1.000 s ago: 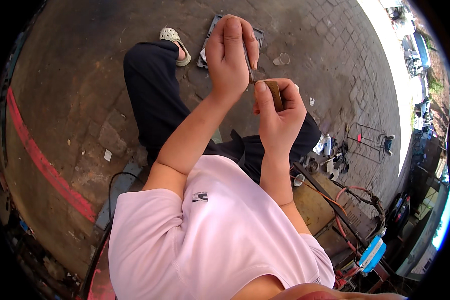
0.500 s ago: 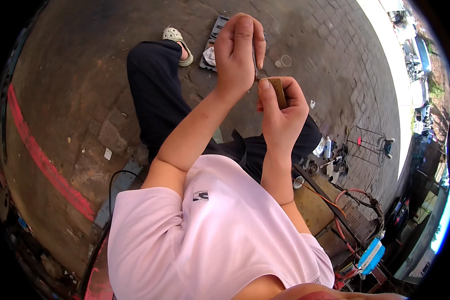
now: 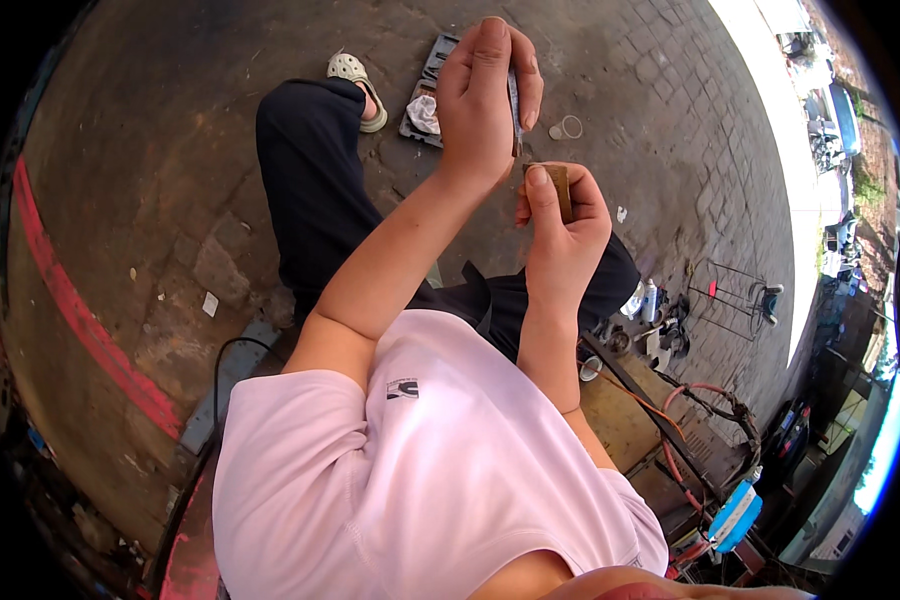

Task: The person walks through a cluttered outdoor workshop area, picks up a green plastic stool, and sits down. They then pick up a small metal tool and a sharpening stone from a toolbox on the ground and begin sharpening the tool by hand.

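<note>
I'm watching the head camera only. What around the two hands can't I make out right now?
- Thin metal tool in the left hand: its upper part is hidden behind the fingers; its tip is too small to tell.
- Small brown block in the right hand: thumb and palm cover most of it.
- Open tool case on the paving: the left hand hides part of it; contents too small.
- Small ring on the ground: too small to identify.

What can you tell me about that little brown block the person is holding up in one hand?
The brown block is small, flat and rectangular, tan to brown, perhaps wood or metal; I cannot tell which. It stands roughly upright, pinched in the right hand, thumb on its near face and fingers behind. The lower part is hidden in the hand. The left hand holds a thin metal tool whose tip meets the block's top edge.
</note>
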`<action>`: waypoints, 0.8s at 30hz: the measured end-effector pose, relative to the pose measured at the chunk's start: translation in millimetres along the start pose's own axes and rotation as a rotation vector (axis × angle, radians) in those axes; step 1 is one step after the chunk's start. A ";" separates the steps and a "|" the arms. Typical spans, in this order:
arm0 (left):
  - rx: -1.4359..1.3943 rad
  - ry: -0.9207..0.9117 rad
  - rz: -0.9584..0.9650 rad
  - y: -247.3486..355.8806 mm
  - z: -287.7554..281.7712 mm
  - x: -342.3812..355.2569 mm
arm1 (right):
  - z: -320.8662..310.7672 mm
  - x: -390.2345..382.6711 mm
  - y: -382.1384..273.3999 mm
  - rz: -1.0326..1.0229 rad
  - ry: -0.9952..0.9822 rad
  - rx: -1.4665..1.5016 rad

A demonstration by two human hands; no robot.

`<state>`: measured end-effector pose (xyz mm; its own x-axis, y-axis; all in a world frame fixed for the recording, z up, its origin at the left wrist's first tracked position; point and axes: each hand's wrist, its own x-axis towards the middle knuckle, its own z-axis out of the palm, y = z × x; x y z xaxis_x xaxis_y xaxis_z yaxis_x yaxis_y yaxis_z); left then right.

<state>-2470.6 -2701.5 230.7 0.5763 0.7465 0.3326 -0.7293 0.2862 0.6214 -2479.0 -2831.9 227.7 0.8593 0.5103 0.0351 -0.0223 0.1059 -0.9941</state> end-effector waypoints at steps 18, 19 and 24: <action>0.118 -0.050 0.136 -1.6 4.2 -5.0 | 2.3 -5.3 -5.8 -0.198 0.044 -0.110; 0.118 -0.048 0.141 -1.8 4.9 -5.3 | 1.8 -5.4 -4.8 -0.206 0.054 -0.120; 0.185 -0.053 0.175 -4.3 3.9 -7.5 | 0.1 -5.4 -2.1 -0.381 0.140 -0.430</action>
<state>-2470.3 -2710.7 228.3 0.4695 0.7408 0.4804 -0.7427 0.0371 0.6686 -2483.6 -2834.8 229.7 0.8260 0.3834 0.4133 0.4855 -0.1112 -0.8671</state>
